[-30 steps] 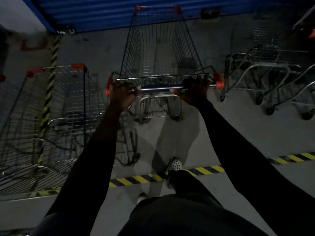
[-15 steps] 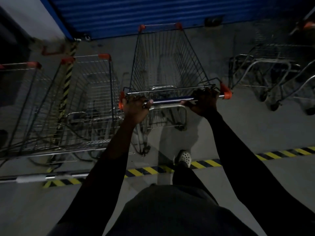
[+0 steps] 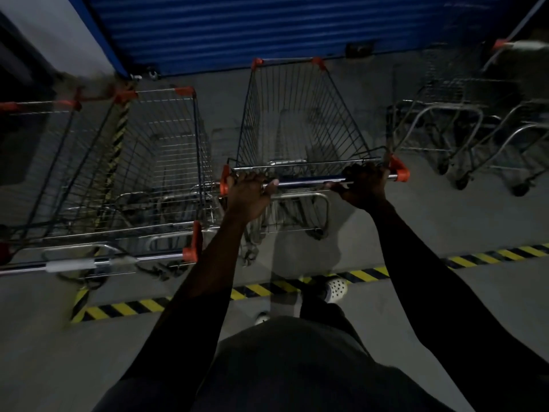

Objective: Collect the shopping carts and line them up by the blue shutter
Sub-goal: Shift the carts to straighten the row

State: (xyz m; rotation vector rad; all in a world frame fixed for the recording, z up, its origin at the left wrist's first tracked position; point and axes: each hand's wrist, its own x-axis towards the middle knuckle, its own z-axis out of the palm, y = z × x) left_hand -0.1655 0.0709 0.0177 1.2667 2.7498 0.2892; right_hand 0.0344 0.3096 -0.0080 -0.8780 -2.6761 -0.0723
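Both of my hands are wrapped around the chrome push bar of a silver wire shopping cart with orange corner caps. My left hand is closed on the bar near its left orange end cap, thumb lying along the tube, and my right hand is closed on it just inside the right orange cap. The cart stands straight ahead of me with its nose pointing at the blue ribbed roller shutter, near it but with a strip of bare grey concrete floor between the front rim and the shutter's foot. To my left, just beside this cart, a second wire cart with orange caps stands facing the same way, with what looks like another nested into it further left, though the dim light blurs that edge. Well off to the right, chrome cart frames stand apart. A yellow-and-black striped floor line runs across under my arms, and my white perforated clog rests on it.
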